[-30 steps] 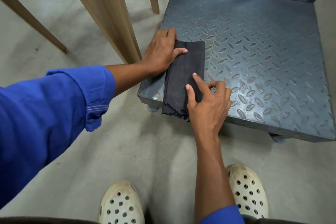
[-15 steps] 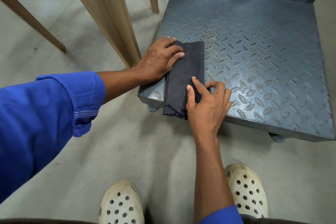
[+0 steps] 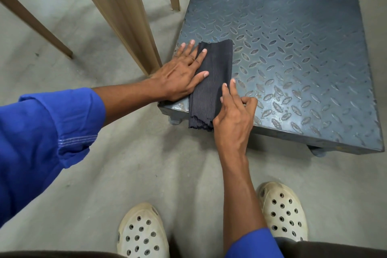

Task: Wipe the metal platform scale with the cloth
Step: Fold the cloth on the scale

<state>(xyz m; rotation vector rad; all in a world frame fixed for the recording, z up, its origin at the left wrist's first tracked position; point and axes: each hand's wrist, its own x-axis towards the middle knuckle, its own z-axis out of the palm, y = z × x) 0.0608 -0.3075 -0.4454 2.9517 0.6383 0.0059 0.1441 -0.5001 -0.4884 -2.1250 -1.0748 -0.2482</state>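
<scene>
In the head view the folded dark cloth (image 3: pixel 211 81) lies on the near-left corner of the scale (image 3: pixel 293 65), at about 8 o'clock on the tread plate, its frayed near end hanging over the front edge. The left hand (image 3: pixel 180 75) lies flat with fingers spread and released, two fingertips on the cloth's left side and the palm on bare metal at 9 o'clock, apparently pinning the fold so it keeps its shape. The right hand (image 3: pixel 232 119) sits at 6 o'clock of the cloth, index and middle fingers extended onto its right edge, the rest curled loosely; it grasps nothing, and seems to be squaring the fold before wiping begins. Against the earlier frames, the left hand has opened from a cupped hold to a flat press and slid toward the plate's left edge, while the right hand has hardly shifted and the cloth has stayed put.
</scene>
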